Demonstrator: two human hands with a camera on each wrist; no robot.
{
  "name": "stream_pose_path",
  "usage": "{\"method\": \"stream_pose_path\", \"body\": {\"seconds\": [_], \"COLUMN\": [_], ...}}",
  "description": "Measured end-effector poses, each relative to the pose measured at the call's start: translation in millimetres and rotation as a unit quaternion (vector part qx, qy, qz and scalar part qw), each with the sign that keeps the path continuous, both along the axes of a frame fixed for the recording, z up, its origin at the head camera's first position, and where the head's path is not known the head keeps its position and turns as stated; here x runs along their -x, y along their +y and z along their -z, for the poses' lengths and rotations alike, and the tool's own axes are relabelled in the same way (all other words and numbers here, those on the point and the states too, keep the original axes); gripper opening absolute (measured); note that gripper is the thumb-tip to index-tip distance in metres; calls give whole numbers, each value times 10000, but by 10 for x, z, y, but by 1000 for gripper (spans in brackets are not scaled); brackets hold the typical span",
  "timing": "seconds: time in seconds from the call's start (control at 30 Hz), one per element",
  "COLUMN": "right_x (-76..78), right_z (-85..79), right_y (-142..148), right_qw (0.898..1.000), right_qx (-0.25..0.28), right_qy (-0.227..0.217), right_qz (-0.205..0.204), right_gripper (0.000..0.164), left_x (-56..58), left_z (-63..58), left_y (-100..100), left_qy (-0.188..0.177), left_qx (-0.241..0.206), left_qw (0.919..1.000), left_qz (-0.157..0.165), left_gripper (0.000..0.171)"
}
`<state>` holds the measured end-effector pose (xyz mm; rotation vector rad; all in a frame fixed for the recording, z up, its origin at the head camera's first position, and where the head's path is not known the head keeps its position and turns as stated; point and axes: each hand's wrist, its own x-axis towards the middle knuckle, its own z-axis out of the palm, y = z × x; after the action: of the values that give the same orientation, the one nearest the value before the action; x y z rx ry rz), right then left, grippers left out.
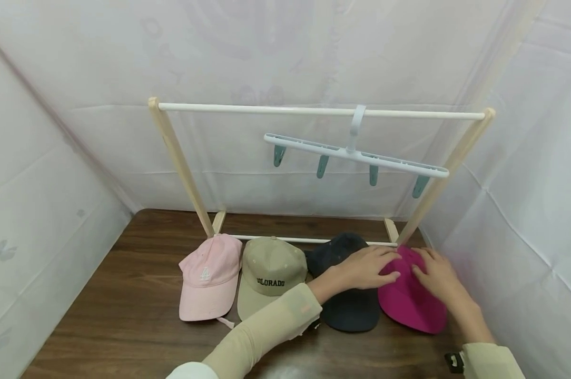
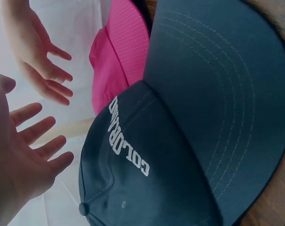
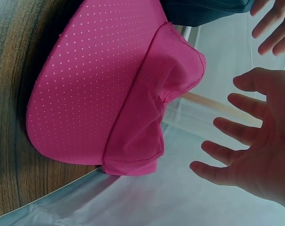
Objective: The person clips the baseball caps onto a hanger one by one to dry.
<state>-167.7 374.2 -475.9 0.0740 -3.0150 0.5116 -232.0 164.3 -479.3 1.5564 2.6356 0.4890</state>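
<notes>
A magenta cap [image 1: 411, 295] with a dotted brim lies on the table at the right end of a row of caps. Both hands hover about its crown, fingers spread and relaxed. My left hand [image 1: 368, 267] reaches across a dark cap [image 2: 133, 155] with white "COLORADO" lettering, towards the magenta crown's left side. My right hand [image 3: 265, 136] is at the crown's right side, with a gap between its fingertips and the fabric in the right wrist view. The magenta crown looks creased and partly sunken there. Neither hand grips anything.
A khaki cap [image 1: 272, 263] and a pink cap [image 1: 214, 273] continue the row leftward. Behind stands a wooden rack with a white top rail [image 1: 247, 109]. From it hangs a tilted white hanger [image 1: 309, 147] with several teal clips. White cloth walls [image 1: 527, 210] enclose the table.
</notes>
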Motion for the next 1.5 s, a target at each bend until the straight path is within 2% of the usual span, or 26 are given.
{"method": "stream_pose_path", "body": {"seconds": [0.13,0.27,0.5,0.63,0.83,0.93,1.1,1.27,1.5], "right_x": [-13,-18,12,40,92,109,119,118,151], "right_z": [47,104,158,159,156,166,202,252,331], "right_y": [3,26,121,138,168,183,202,214,254], "right_qw": [9999,9998,9999,9995,9991,9994,9996,9998,9999], "right_qx": [-3,37,14,-37,-49,-30,-35,43,92], "right_qy": [-90,-162,160,319,409,340,295,185,-25], "right_qz": [65,112,6,-53,-48,-26,17,95,135], "right_gripper": [47,47,46,45,44,43,44,43,47], "left_x": [-22,-36,27,83,174,205,231,263,323], "left_z": [61,111,130,150,144,149,202,247,320], "left_y": [3,3,58,113,242,314,423,517,615], "left_qy": [-308,-449,-796,-830,-722,-731,-728,-695,-793], "left_qx": [17,-28,-327,-531,-678,-591,-135,209,441], "left_qw": [9995,9990,9962,9951,9949,9948,9949,9940,9907], "left_qz": [38,70,129,90,-205,-393,-685,-815,-1010], "left_gripper": [53,52,52,51,50,50,51,52,53]}}
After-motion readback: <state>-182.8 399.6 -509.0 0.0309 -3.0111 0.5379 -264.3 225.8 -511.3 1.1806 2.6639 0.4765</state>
